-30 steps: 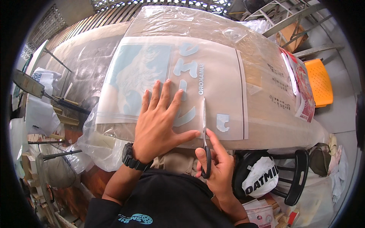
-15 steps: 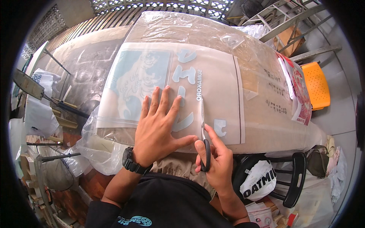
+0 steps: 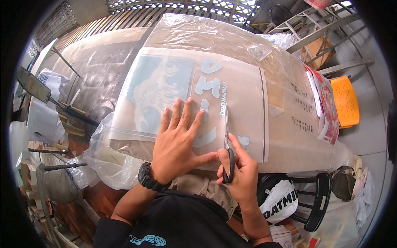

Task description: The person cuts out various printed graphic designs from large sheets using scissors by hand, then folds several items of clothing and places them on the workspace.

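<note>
A translucent printed plastic sheet point(image 3: 244, 91) lies on the plastic-covered table, with a pale blue wave picture point(image 3: 144, 91), large light blue characters point(image 3: 209, 86) and a column of small white letters point(image 3: 223, 98). My left hand point(image 3: 175, 142) presses flat on it, fingers spread, thumb pointing toward the scissors. Black-handled scissors point(image 3: 226, 130) are held in my right hand point(image 3: 243, 171) at the sheet's near edge. Their blades point away from me along the sheet, tips beside the white letters. Whether the blades are apart is hard to see. A small blue patch point(image 3: 245, 142) is partly hidden behind my right hand.
Clear plastic film point(image 3: 190, 31) covers the table. Red-and-white printed sheets point(image 3: 326, 109) lie at its right end, near an orange plastic seat point(image 3: 345, 101). A metal ladder point(image 3: 322, 33) stands at the far right. A black chair point(image 3: 320, 202) is close on my right.
The whole view has shifted slightly. My right hand and the scissors have edged a little farther from me over the sheet, covering part of the small blue patch. My left hand stays flat.
</note>
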